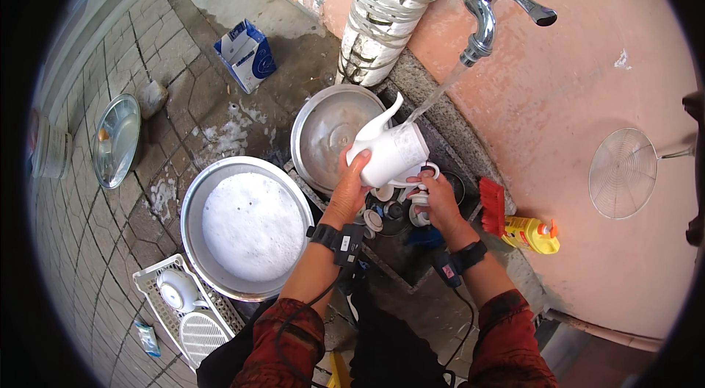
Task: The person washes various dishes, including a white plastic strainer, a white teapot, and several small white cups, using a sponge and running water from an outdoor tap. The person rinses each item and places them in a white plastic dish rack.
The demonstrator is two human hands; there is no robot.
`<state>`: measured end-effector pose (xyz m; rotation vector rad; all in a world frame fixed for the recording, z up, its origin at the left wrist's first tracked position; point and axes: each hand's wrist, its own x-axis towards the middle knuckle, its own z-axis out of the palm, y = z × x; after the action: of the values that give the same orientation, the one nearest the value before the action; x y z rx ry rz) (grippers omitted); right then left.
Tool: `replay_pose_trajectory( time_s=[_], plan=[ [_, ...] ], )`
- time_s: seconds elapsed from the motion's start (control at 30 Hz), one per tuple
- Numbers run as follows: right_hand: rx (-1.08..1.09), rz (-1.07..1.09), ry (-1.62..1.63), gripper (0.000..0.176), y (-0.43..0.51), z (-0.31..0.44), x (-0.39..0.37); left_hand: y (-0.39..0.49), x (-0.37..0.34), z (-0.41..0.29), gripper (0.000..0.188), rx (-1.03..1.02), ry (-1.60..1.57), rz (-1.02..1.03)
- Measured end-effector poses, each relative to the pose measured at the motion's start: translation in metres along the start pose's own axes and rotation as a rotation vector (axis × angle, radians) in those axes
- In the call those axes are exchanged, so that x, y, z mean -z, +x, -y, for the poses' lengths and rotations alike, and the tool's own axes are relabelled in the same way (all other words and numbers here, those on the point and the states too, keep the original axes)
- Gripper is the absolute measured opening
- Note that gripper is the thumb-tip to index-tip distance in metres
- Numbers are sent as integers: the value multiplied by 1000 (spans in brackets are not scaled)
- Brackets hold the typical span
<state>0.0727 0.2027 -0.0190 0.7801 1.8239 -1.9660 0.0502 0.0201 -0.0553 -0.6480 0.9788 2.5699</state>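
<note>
A white ceramic teapot (385,154) with a long curved spout lies tilted between my hands, its spout pointing up and away. My left hand (351,184) grips the body near the base. At the handle, my right hand (438,192) has its fingers closed around the loop. Water from the chrome tap (484,19) runs down onto the pot's side. Beneath it, several small lids and cups (373,220) sit in the dark sink basin, partly hidden by my hands. Behind the teapot stands a metal basin (314,112).
A large metal basin of suds (190,222) stands at left, beside a white plastic basket (165,327) with a white teapot (179,289). A yellow detergent bottle (529,233) and red brush (492,206) are at right. A wire strainer (622,173) hangs on the wall. A blue box (246,57) sits on the paving.
</note>
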Motion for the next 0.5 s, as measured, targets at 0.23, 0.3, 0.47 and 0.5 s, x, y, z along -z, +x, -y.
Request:
replay_pose_trajectory(
  time_s=[0.23, 0.3, 0.47, 0.5],
  plan=[
    [-179, 83, -73, 18, 3, -30, -18, -22, 35, -19, 69, -145, 132, 34],
    [-168, 91, -61, 18, 0, -27, -29, -21, 45, -25, 68, -154, 96, 61],
    [192, 187, -147, 29, -17, 3, -44, 1, 47, -36, 64, -100, -157, 220],
    [235, 157, -168, 28, -20, 8, -46, 4, 44, -35, 64, -39, -236, 229]
  ],
)
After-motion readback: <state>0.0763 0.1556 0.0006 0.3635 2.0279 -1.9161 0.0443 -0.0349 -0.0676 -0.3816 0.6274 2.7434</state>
